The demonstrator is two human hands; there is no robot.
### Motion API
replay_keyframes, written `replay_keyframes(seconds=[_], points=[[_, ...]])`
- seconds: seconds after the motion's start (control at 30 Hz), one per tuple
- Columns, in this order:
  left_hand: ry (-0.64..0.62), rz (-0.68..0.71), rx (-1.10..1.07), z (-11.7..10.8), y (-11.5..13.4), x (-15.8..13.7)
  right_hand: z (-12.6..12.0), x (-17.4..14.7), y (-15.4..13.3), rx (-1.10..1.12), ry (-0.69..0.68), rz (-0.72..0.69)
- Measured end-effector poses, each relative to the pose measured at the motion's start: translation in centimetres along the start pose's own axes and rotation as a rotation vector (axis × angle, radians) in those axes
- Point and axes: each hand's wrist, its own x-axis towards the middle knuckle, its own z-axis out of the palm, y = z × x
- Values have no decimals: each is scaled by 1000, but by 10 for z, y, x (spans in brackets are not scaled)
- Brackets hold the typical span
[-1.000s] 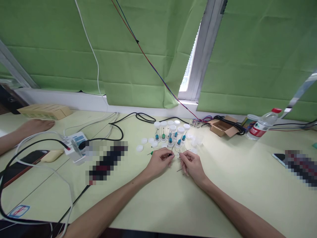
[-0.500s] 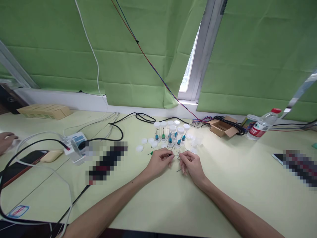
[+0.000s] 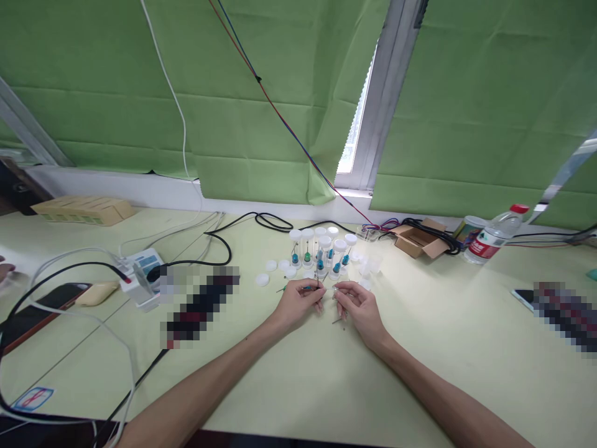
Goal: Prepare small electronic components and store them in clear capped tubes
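My left hand (image 3: pixel 298 300) is closed in a pinch on a thin needle-like piece, too small to make out fully. Facing it just to the right, my right hand (image 3: pixel 358 303) pinches a small shiny piece, mostly hidden by the fingertips. A fine line spans the narrow gap between the two hands. Just beyond them stand several clear tubes (image 3: pixel 319 249) with white caps, holding needles with blue or green hubs. Loose white round caps (image 3: pixel 262 279) lie left of the tubes. Near the right fingers, a thin short rod (image 3: pixel 337 321) shows over the table.
At right stand an open cardboard box (image 3: pixel 420 239), a can (image 3: pixel 470 230) and a water bottle (image 3: pixel 495 236). A power strip (image 3: pixel 142 280), cables and a phone (image 3: pixel 46 305) lie left. Another person's hand (image 3: pixel 5 269) shows at the left edge. Green blinds (image 3: pixel 261 124) hang behind.
My hands have shifted only slightly, and the shiny piece at my right fingertips now shows less. The other person's hand at far left has drawn back toward the edge.
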Motion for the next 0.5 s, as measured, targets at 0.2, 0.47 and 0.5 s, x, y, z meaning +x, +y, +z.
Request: replay_keyframes(seconds=[0.2, 0.47, 0.5], points=[[-2, 16, 14, 0, 2, 0, 0, 0, -2, -18, 4, 12], [10, 40, 60, 2, 4, -2, -1, -1, -1, -20, -8, -8], [11, 44, 63, 3, 5, -2, -1, -1, -1, -24, -6, -9]])
